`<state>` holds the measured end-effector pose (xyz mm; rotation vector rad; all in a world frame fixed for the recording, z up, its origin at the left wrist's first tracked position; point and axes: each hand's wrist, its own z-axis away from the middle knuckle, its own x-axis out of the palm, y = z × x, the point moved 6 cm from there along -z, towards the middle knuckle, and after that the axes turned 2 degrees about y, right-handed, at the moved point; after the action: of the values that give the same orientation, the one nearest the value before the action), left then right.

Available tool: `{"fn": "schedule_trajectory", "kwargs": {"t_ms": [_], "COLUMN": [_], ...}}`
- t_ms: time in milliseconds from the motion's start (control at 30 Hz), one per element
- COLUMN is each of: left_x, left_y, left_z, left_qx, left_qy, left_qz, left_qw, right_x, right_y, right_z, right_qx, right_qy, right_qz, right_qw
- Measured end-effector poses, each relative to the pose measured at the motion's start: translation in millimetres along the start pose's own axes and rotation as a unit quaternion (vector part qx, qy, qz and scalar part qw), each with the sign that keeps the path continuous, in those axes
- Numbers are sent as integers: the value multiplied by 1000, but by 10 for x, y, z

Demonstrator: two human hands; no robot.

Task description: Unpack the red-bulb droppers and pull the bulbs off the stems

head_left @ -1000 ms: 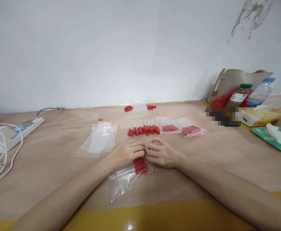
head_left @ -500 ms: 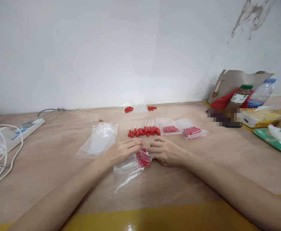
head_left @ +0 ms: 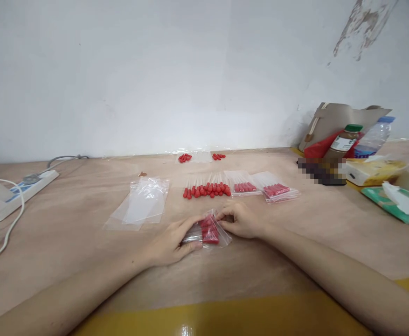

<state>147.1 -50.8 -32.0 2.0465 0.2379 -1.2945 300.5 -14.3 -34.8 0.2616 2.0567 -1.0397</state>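
Observation:
Between my hands lies a clear zip bag [head_left: 223,236] with several red-bulbed droppers [head_left: 210,233] in it, their bulbs toward the right. My left hand [head_left: 176,240] is curved around the bag's left part, over the thin clear stems, with its thumb on the near side. At the upper right edge, my right hand [head_left: 238,219] pinches the plastic between thumb and fingers. Just beyond, a row of loose red-bulbed droppers [head_left: 207,189] lies with stems pointing away. Right of it are filled bags [head_left: 245,187] and a stack of filled bags [head_left: 277,189].
Flat clear bags [head_left: 144,200] lie at left, near a power strip [head_left: 32,191] and white cables [head_left: 22,205]. Loose red bulbs [head_left: 184,158] are by the wall. Bottles [head_left: 344,142], a tan bag [head_left: 340,114] and tissue packs [head_left: 375,170] stand at right.
My left hand has moved nearer and now curls around the stem end of the bag. The loose plastic that stretched toward the lower left now shows at the right, by my right hand.

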Motion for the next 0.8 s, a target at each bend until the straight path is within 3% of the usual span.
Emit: {"fn": "schedule_trajectory", "kwargs": {"t_ms": [67, 133, 333, 567, 800], "left_x": [-8, -35, -63, -68, -69], "left_y": [-55, -80, -100, -117, -129], "left_z": [-48, -85, -77, -68, -76], "left_qx": [15, 28, 45, 44, 28], "left_qy": [-11, -5, 40, 67, 72], "left_qz": [3, 1, -13, -19, -11], "left_qw": [1000, 1000, 998, 997, 997], "right_x": [25, 33, 10, -2, 20], "right_y": [76, 105, 52, -62, -135], "right_z": [12, 38, 67, 35, 27], "right_qx": [90, 135, 100, 52, 40], "right_qy": [-9, -24, -69, 30, 24], "right_qz": [-46, -97, -159, -91, -82], "right_qw": [995, 986, 980, 994, 996]}}
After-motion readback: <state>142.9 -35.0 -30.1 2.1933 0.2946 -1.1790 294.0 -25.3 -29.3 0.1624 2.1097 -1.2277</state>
